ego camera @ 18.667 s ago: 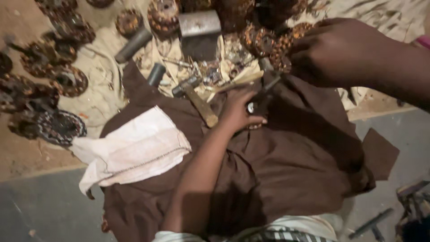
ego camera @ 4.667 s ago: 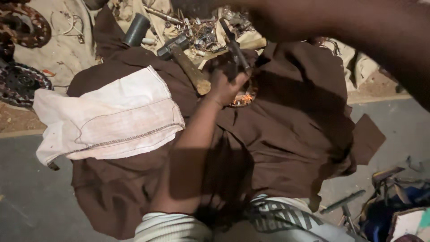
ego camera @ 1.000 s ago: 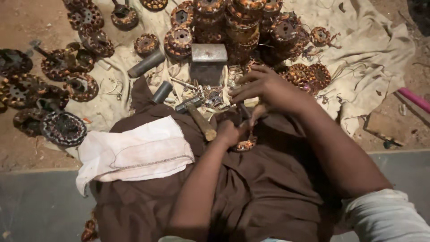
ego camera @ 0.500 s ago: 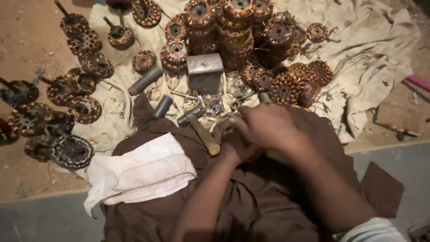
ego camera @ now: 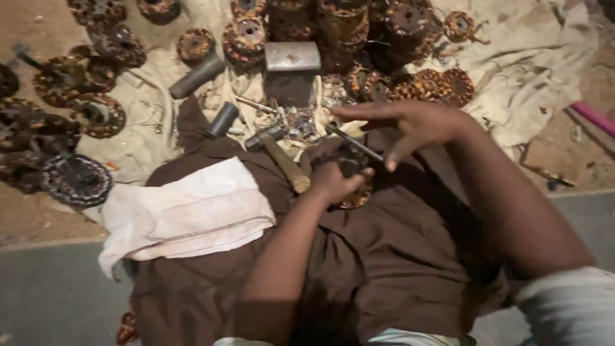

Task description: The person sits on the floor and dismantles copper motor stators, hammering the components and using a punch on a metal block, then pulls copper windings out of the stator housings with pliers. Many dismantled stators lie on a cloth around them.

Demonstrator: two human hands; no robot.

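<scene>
- Copper-wound, the small motor part (ego camera: 356, 192) sat on the person's lap, on the brown cloth (ego camera: 397, 269), mostly hidden under the left hand (ego camera: 333, 182), which was closed around it.
- Above it, the right hand (ego camera: 410, 125) hovered with fingers spread and bent, pinching a thin dark metal tool (ego camera: 352, 142) that slanted down towards the part; how firmly it was pinched could not be told.
- The two hands were close together, one just above the other, not touching as far as could be seen.
- Just left of the left hand lay a hammer (ego camera: 282, 157), its wooden handle pointing near and its metal head far.
- A folded white cloth (ego camera: 189, 214) lay on the left side of the lap.
- Farther off, a grey metal block (ego camera: 293, 56) stood on a pale sheet (ego camera: 532, 70), with loose small metal bits (ego camera: 298, 122) between it and the hands.
- Two dark cylinders (ego camera: 197, 75) lay left of the block, one farther than the other.
- Many round copper-wound coils (ego camera: 77, 77) were stacked and scattered on the far side and to the left.
- A pink rod (ego camera: 592, 117) showed at the right edge.
</scene>
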